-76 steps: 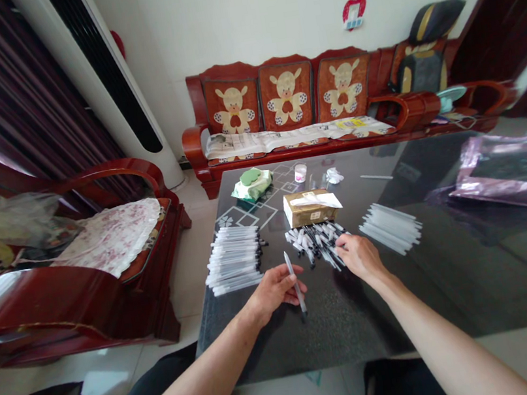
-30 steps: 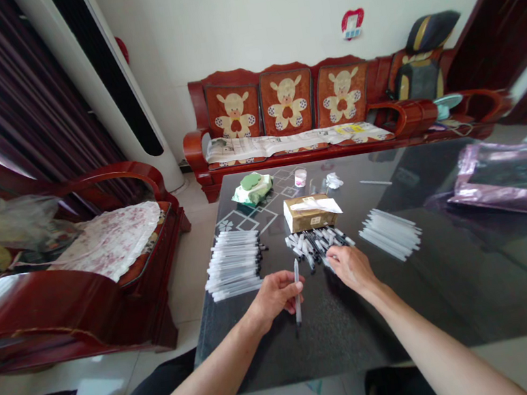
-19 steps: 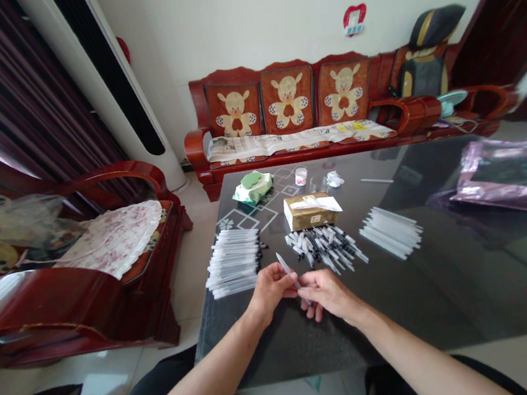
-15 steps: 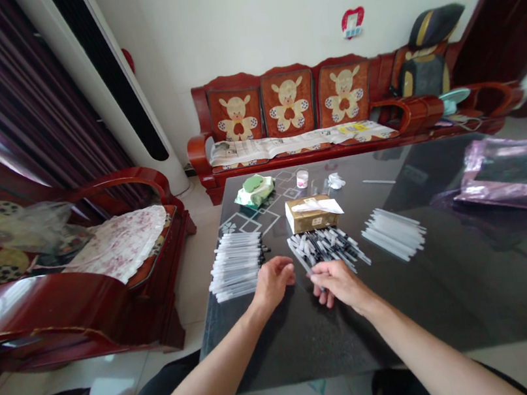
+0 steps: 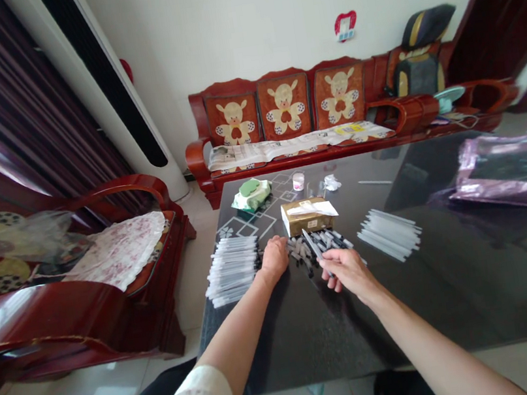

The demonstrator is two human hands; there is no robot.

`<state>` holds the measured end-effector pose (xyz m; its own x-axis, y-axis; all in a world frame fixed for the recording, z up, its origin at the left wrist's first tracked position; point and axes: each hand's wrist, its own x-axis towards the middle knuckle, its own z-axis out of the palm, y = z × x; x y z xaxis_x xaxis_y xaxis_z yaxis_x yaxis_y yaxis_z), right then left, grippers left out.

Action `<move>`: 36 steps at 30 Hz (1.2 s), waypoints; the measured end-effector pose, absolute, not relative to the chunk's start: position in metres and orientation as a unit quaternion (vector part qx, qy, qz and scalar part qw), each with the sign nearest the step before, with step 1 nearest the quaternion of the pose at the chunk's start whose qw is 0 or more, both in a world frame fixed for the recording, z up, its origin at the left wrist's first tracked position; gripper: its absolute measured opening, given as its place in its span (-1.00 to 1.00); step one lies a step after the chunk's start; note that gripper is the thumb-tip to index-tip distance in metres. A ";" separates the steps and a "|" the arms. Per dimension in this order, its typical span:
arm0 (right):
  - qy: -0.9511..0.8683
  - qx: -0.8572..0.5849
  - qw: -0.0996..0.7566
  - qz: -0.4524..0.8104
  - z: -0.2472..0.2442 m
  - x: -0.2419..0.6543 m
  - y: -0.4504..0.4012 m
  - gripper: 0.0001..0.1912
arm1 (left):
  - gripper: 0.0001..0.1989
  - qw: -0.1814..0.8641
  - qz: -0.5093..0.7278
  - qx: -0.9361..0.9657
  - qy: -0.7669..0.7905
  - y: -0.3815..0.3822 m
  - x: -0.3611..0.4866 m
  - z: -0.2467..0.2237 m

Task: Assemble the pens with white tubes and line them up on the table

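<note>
Between the thumb and fingers of my right hand is a slim pen, its far end pointing up and to the left. My left hand rests at the left edge of a heap of small black and grey pen caps, fingers bent and together; whatever they may hold is hidden. Left of it lies a row of pens with clear barrels and black ends. On the right is a stack of whitish translucent tubes.
Behind the heap stands a gold tissue box. Farther back on the dark table are a green wipes packet, a small white cup, crumpled tissue and a single rod. A purple-edged plastic bag lies right.
My left hand has moved forward to the heap's left edge. My right hand, with the pen, has shifted slightly right and forward. The view has turned a little.
</note>
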<state>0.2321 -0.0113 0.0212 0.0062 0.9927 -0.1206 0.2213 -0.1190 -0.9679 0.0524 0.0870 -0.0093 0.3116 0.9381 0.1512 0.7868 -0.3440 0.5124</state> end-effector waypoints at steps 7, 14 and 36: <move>-0.530 -0.578 0.402 0.473 0.017 0.230 -0.009 -0.69 | -0.89 0.167 0.219 0.787 0.552 0.068 0.041 -0.006; -0.573 -0.581 0.372 0.444 0.022 0.226 -0.012 -0.70 | -0.93 0.215 0.262 0.762 0.552 0.044 0.022 0.010; -0.670 -0.507 0.362 0.404 0.035 0.219 -0.024 -0.73 | -0.69 0.687 0.435 0.409 0.415 0.011 -0.021 0.024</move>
